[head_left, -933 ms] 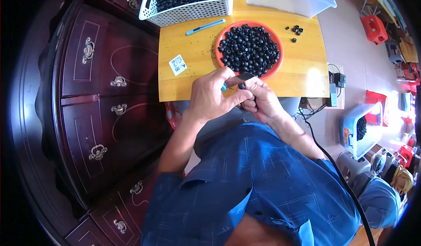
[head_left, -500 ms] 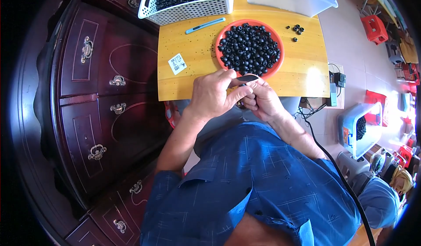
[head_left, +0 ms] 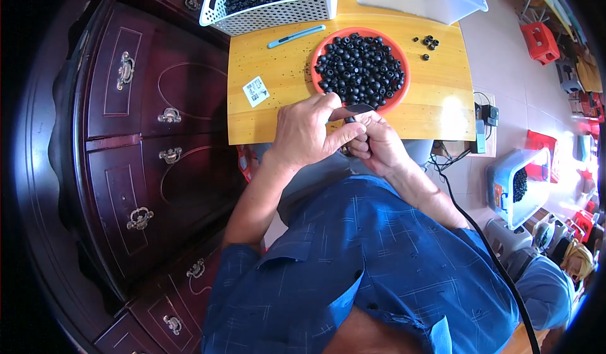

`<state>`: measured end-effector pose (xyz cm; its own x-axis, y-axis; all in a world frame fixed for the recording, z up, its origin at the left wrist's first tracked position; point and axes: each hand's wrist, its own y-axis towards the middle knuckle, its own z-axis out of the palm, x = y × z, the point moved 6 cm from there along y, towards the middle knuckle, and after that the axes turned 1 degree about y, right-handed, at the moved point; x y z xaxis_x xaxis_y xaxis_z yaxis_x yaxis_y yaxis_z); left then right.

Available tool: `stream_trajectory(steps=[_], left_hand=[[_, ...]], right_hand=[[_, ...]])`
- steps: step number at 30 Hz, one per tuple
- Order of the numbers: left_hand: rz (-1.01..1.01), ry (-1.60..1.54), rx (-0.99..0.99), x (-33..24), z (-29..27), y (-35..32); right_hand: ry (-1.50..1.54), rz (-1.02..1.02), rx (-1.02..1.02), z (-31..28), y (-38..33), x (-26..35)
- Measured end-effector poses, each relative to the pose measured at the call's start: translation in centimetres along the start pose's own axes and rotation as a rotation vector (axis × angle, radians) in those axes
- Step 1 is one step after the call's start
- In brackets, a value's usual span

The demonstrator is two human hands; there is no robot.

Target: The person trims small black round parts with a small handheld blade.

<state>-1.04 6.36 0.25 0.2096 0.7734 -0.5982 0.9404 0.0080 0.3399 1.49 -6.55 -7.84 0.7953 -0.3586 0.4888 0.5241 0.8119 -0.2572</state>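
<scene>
My left hand (head_left: 303, 130) and my right hand (head_left: 382, 142) meet just off the near edge of the table. Between my left thumb and fingers sits a small black bead-like part (head_left: 350, 120). A dark, curved, blade-like piece (head_left: 360, 108) lies above it, gripped by my right hand; its handle, if any, is hidden. My right fingers are curled inward. Just beyond my hands, an orange-red round tray (head_left: 406, 79) holds a heap of black bead-like parts (head_left: 360, 70), with its near rim partly behind my fingers.
A white perforated basket (head_left: 271, 18) of black parts and a translucent bin (head_left: 416, 0) stand at the far side. On the yellow table (head_left: 435, 95) lie a light-blue utility knife (head_left: 297, 36), a printed white card (head_left: 255, 92) and several loose parts (head_left: 429, 41). Dark cabinets (head_left: 120, 146) line the left.
The dark blade-like piece has tilted slightly and the black part under it shows more. My hands otherwise hold nearly the same place.
</scene>
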Motion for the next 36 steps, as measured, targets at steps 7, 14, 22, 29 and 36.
stream_trajectory(steps=[7,14,22,29,36], left_hand=[[-0.009,0.023,0.073,0.4,0.9,-0.6],[-0.071,-0.177,0.070,0.1,0.1,-0.2],[-0.232,-0.022,0.447,2.3,-2.0,1.5],[-0.148,0.249,-0.390,4.0,-10.7,8.4],[-0.140,-0.101,0.014,1.1,-3.9,2.7]], right_hand=[[0.039,0.035,-0.121,-0.7,-0.1,-0.2],[0.031,0.076,-0.073,-1.4,0.3,-1.2],[-0.014,0.265,-0.130,-1.0,0.0,-2.4],[0.326,0.292,0.029,-1.8,0.1,-2.7],[0.636,0.155,0.094,-1.5,0.9,-0.2]])
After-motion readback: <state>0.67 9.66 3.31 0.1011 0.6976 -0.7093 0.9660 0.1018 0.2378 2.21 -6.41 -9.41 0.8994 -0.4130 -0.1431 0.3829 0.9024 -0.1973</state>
